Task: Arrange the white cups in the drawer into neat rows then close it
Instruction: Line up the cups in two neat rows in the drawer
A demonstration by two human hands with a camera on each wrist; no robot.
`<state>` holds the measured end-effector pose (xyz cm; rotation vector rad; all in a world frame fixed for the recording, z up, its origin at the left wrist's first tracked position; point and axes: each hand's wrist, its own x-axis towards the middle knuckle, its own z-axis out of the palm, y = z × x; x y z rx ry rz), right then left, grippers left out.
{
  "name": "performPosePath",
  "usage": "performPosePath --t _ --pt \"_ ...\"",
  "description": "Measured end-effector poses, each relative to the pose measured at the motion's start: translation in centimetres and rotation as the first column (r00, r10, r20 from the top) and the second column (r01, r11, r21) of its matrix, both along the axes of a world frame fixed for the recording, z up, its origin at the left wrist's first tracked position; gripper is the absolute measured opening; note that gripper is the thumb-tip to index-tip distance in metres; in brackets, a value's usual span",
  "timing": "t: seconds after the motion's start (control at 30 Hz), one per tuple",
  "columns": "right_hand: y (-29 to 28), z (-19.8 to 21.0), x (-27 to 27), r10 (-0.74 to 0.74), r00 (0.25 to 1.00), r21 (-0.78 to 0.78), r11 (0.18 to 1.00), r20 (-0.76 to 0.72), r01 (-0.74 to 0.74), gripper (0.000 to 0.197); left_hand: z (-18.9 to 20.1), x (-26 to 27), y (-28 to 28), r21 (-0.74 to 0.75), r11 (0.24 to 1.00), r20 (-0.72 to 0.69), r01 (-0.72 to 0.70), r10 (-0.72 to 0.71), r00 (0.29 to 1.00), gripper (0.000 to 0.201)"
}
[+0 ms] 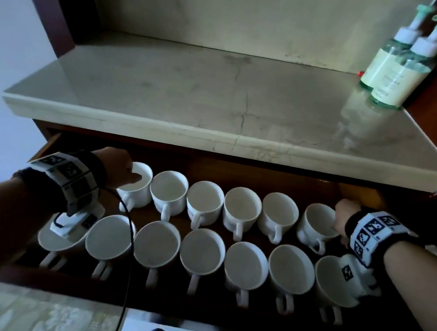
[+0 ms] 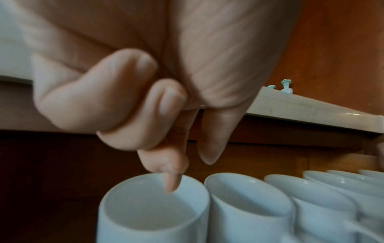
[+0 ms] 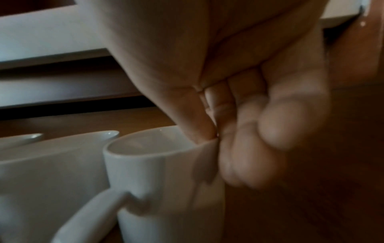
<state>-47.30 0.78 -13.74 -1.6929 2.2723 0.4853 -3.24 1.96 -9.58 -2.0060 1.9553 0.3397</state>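
Cups (image 1: 204, 205) sit in two rows in the open drawer (image 1: 359, 195); left hand (image 1: 118, 168) hooks a finger inside the cup beneath it; right hand (image 1: 342, 216) pinches its cup's rim. Glazed china looks stiff, slick, chippable; the rim or handle probably offers the best hold.

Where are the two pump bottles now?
In the head view, the two pump bottles stand side by side at the far right of the marble counter, above the open drawer.

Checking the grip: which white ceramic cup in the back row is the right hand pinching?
The rightmost back-row white ceramic cup; the right hand pinches its rim, standing slightly apart from its neighbours.
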Motion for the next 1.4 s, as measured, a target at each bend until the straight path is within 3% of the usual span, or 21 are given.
performPosePath --t 0.17,0.3,0.37,0.5,0.6,0.73,0.8,0.9,1.13,1.4 --pt "-0.6 -0.2 -0.1 -0.029 1.0 0.029 0.999 0.011 0.029 0.035 -0.9 1.5 -0.1 0.035 0.997 -0.018 -0.072 0.073 0.997 0.043" --pt "-0.4 0.3 0.9 -0.02 0.994 0.099 0.995 -0.105 0.031 0.009 -1.6 2.1 -0.4 0.047 0.995 -0.033 -0.085 0.086 0.996 0.043" --pt "-0.1 0.7 1.6 -0.007 0.989 0.131 0.991 -0.147 0.026 0.015 -2.1 2.5 -0.7 0.067 0.995 -0.016 -0.075 0.076 0.997 0.043" --pt "0.7 1.3 2.2 -0.003 0.988 0.089 0.996 -0.157 0.017 0.026 -2.7 3.1 -1.3 0.025 1.0 0.022 -0.02 0.019 1.0 0.042" --pt "1.5 2.1 2.9 0.04 0.987 0.064 0.998 -0.158 -0.03 0.026 -3.0 3.1 -1.4 0.013 0.998 -0.04 0.057 -0.056 0.998 0.037" --pt "2.9 2.4 4.2 0.157 0.987 0.14 0.979 -0.038 -0.15 0.019 -3.6 2.5 -1.1 0.087 0.986 -0.085 0.14 -0.132 0.988 0.034" --pt "3.5 2.5 4.7 0.194 0.981 0.151 0.969 0.013 -0.194 0.026 -3.6 2.1 -1.1 0.078 0.98 -0.065 0.181 -0.176 0.982 0.036" --pt "4.2 3.6 6.0 0.245 0.969 0.102 0.963 0.042 -0.248 0.018 -3.6 1.6 -1.3 0.091 0.968 -0.016 0.233 -0.232 0.973 0.035" --pt "5.3 5.2 8.5 0.337 0.939 0.083 0.936 0.07 -0.343 0.023 -3.3 0.4 -1.1 0.097 0.923 0.089 0.373 -0.381 0.92 0.033" --pt "6.3 5.9 9.5 0.428 0.901 0.041 0.901 0.07 -0.431 0.019 -3.5 0.9 -1.4 0.104 0.899 0.084 0.425 -0.434 0.897 0.032"
